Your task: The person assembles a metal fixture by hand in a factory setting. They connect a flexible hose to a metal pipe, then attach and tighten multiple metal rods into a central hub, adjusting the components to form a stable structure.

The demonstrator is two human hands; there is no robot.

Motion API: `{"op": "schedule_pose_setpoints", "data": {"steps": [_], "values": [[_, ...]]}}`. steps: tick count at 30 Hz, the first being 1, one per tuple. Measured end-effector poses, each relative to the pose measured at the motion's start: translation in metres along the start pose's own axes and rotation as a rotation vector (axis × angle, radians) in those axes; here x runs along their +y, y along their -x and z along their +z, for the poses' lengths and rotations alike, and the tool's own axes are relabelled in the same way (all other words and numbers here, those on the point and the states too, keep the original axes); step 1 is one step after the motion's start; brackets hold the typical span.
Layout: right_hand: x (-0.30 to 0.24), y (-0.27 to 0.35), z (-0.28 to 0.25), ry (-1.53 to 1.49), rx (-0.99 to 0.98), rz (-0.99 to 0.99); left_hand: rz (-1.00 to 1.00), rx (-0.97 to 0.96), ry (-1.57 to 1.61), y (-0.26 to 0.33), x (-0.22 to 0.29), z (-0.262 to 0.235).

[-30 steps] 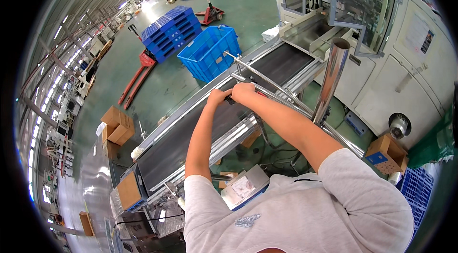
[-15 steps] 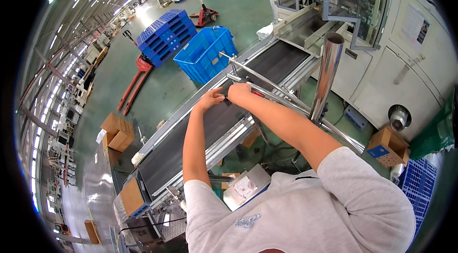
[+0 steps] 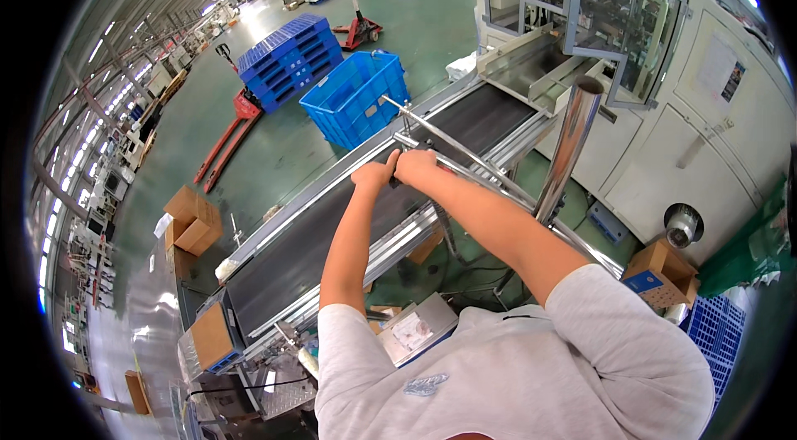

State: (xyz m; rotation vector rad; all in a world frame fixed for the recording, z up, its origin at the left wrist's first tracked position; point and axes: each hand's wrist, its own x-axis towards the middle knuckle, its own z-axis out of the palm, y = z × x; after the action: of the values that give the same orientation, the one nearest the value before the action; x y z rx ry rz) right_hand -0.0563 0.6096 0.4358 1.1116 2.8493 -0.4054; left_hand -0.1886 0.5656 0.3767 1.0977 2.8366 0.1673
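My left hand (image 3: 374,173) and my right hand (image 3: 416,164) meet over the dark conveyor belt (image 3: 303,232), close to the near end of a shiny metal rod (image 3: 448,164). Between them a small black fitting (image 3: 395,183) shows, mostly covered by my fingers; its exact kind is too small to tell. The left hand is closed on it, with its thumb pointing up against the right hand. My right hand is curled in a fist on the fitting's other side. A second, thinner rod (image 3: 452,139) slants above the belt beyond my hands.
A thick upright metal post (image 3: 569,149) carries the rods at the right. Behind it stands a large cream machine (image 3: 656,141) with windowed doors. Across the belt are a blue crate (image 3: 353,104), stacked blue pallets (image 3: 290,58) and a red pallet jack (image 3: 228,141). A cardboard box (image 3: 195,224) lies left.
My left hand's fingers, stretched out before, have curled in, and its thumb now points up beside the right hand. The right hand stays closed at nearly the same place. The view has shifted slightly.
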Motion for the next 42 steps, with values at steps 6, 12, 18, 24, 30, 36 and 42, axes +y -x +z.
{"op": "schedule_pose_setpoints", "data": {"steps": [6, 12, 18, 24, 30, 36, 42], "values": [[0.005, -0.002, -0.001, -0.005, -0.037, 0.011, 0.071, -0.619, 0.971, 0.001, -0.025, -0.02], [0.002, -0.003, -0.001, -0.023, -0.054, 0.016, 0.047, -0.273, 0.542, -0.016, -0.039, 0.007], [-0.007, 0.0, -0.009, 0.003, -0.085, 0.0, -0.365, -0.383, 1.016, -0.004, -0.053, 0.05], [-0.007, -0.006, -0.029, 0.009, -0.242, 0.019, -0.211, -0.88, 1.997, 0.054, -0.001, 0.051], [0.0, -0.031, 0.001, 0.025, -0.166, -0.101, -0.474, -0.324, 2.382, 0.036, 0.051, 0.083], [0.021, -0.048, 0.004, 0.008, -0.197, -0.096, -0.549, -0.219, 2.339, 0.05, 0.065, 0.071], [-0.009, -0.021, -0.037, 0.014, -0.318, -0.121, -0.575, -0.145, 2.599, 0.026, 0.049, 0.084]]}}
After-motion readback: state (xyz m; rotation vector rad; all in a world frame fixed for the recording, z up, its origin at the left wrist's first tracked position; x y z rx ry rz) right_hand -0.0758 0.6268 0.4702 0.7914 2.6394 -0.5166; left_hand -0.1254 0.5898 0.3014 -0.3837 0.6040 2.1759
